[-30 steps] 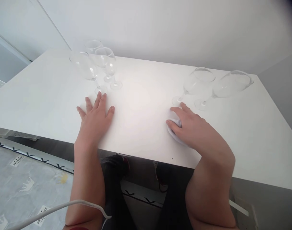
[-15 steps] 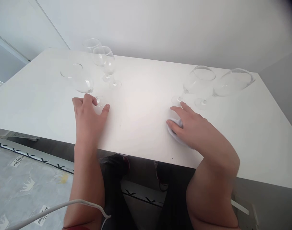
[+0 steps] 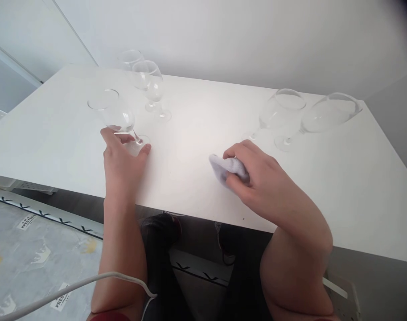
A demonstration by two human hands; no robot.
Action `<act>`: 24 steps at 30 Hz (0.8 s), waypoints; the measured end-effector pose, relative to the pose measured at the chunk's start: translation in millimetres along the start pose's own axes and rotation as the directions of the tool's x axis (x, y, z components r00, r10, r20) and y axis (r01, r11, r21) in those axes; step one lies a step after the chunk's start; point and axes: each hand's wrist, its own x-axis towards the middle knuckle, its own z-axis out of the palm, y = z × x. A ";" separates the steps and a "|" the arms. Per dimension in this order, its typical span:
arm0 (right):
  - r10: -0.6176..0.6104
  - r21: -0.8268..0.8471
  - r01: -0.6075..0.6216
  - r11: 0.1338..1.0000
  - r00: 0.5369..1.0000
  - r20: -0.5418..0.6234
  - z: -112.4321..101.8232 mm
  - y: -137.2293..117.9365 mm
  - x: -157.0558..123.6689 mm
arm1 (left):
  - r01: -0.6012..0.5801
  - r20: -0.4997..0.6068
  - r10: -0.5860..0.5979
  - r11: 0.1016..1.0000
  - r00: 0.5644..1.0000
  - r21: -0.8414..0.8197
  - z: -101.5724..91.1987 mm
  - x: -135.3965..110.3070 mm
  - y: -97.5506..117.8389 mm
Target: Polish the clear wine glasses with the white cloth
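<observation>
My left hand (image 3: 123,158) is at the near wine glass (image 3: 113,109) on the left. Its fingers are curled under the bowl beside the stem, and the thumb lies apart near the glass's foot, so the hand is still open. The glass stands upright. My right hand (image 3: 256,171) is closed on a pale grey cloth (image 3: 219,168), pinched between thumb and fingers just above the tabletop. Right behind that hand stands another wine glass (image 3: 281,107), its foot partly hidden by the fingers.
Two more glasses, a front one (image 3: 153,80) and a rear one (image 3: 128,60), stand at the back left of the white table (image 3: 190,133). A further glass (image 3: 326,113) is at the right. A white cable (image 3: 99,277) crosses below my left forearm. A wall rises behind.
My right hand has gathered up the cloth and moved it slightly left. The left fingers have slid closer around the near glass's stem.
</observation>
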 end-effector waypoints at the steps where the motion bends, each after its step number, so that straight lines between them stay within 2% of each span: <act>1: 0.006 0.045 -0.006 0.999 1.000 -0.010 0.2 -0.7 0.3 | -0.021 0.000 0.021 1.000 1.000 0.009 -0.3 0.5 -0.5; 5: 0.036 0.299 -0.024 0.954 0.999 -0.035 0.4 -4.5 1.1 | -0.042 -0.083 0.042 0.999 0.996 0.004 -1.7 0.6 3.7; 7: 0.024 0.412 -0.006 0.911 0.999 -0.038 0.9 -7.8 1.7 | -0.030 -0.129 0.022 0.997 0.991 -0.066 -2.6 -1.0 8.1; 9: 0.004 0.499 0.013 0.867 0.999 -0.033 1.7 -10.3 2.6 | -0.003 -0.128 -0.021 0.983 0.992 -0.184 -2.7 -3.1 11.5; 12: -0.049 0.628 0.035 0.777 0.999 0.004 2.3 -10.2 3.9 | 0.058 -0.010 -0.069 0.895 0.998 -0.442 -1.6 -4.8 12.3; 14: -0.084 0.695 0.037 0.719 0.996 0.034 1.9 -8.2 4.4 | 0.099 0.114 -0.039 0.807 0.993 -0.582 -1.7 -5.0 11.4; 16: -0.099 0.716 0.031 0.698 0.994 0.053 0.5 -6.1 4.7 | 0.140 0.200 -0.010 0.750 0.980 -0.647 -3.4 -4.7 11.4; 21: -0.042 0.660 -0.032 0.750 0.994 0.096 -4.2 -6.0 6.6 | 0.182 0.251 0.014 0.649 0.968 -0.738 -7.3 -1.9 13.1; 24: -0.028 0.702 -0.065 0.709 0.992 0.120 -5.6 -9.0 7.3 | 0.188 0.260 0.041 0.585 0.965 -0.789 -8.2 -0.8 12.2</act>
